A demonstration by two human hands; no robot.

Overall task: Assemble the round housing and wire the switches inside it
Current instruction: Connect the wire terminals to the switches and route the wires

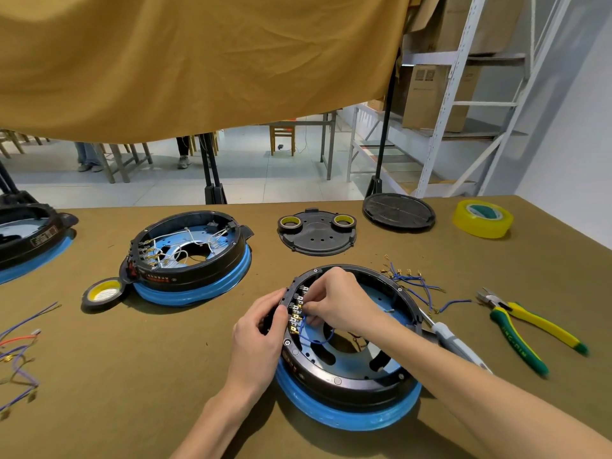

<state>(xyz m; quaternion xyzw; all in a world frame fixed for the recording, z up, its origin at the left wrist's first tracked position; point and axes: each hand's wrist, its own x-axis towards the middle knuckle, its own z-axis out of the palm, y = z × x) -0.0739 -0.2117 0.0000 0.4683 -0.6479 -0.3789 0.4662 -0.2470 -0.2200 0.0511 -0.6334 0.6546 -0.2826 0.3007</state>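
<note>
While left hand (261, 329) grips housing (347, 376) rim, right hand (334, 299) pinches blue wire (316, 341) inside.

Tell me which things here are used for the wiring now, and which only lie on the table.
In use:
- near housing, left hand gripping its rim
- switch row
- blue wire, right hand pinching it

Lying about:
- pliers
- screwdriver
- yellow tape roll
- black tape roll
- spare blue wires
- wired housing
- cover plate
</note>
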